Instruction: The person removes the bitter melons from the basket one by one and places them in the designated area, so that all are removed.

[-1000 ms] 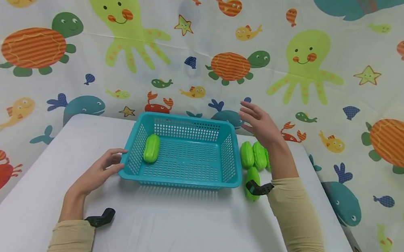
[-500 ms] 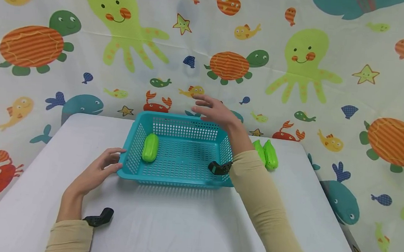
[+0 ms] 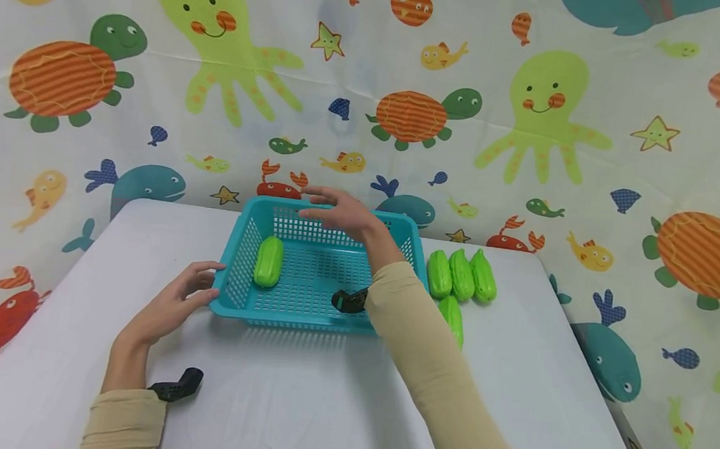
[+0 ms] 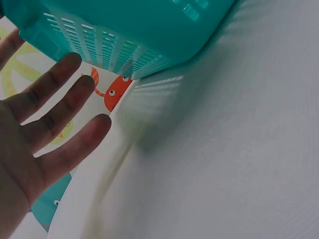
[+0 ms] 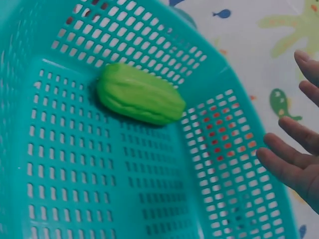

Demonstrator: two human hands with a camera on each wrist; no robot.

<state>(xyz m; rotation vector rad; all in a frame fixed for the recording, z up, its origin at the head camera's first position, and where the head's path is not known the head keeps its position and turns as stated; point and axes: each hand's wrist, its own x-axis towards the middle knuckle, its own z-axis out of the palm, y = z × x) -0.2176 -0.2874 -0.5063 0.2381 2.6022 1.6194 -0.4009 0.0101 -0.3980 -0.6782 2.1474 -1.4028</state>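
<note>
A turquoise plastic basket with perforated walls stands on the white table. One bright green, ridged, oblong vegetable lies inside at its left end; the right wrist view shows this green vegetable closely. My left hand is at the basket's left rim, fingertips at or touching it. In the left wrist view the left hand has its fingers extended and spread, gripping nothing. Over the basket's back wall hovers my right hand, fingers apart and holding nothing. The right wrist view shows the right hand beside the wall.
Right of the basket, several similar green vegetables lie on the white table, another green vegetable in front of them, partly behind the right sleeve. A curtain printed with sea animals hangs behind the table.
My right hand has moved left, from above the vegetables on the right to over the basket, and sunk slightly. The left hand stays at the rim. The vegetable in the basket has not moved.
</note>
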